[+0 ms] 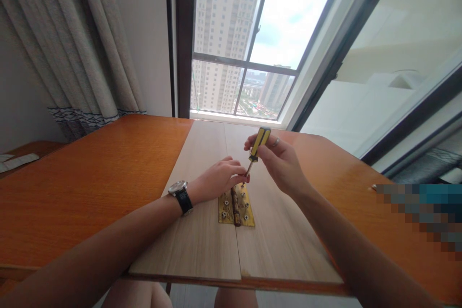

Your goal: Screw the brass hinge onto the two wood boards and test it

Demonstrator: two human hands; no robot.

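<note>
Bare forearms point(83, 255) reach across an orange wooden tabletop point(90, 192) to two pale wood-grain boards point(187, 245) lying edge to edge. Screws point(224, 214) sit in the lower holes of a brass hinge point(236, 209) spanning their seam; the top holes are hidden. The right hand point(279, 163) pinches a yellow-and-black screwdriver point(257, 144), tip at the hinge. The left hand point(220, 180) curls over it, its grip unclear.

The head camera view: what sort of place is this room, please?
It looks like a home, probably a high-floor flat: a large window shows tall apartment towers outside, long curtains hang beside it, and an orange wooden table stands before it.
</note>
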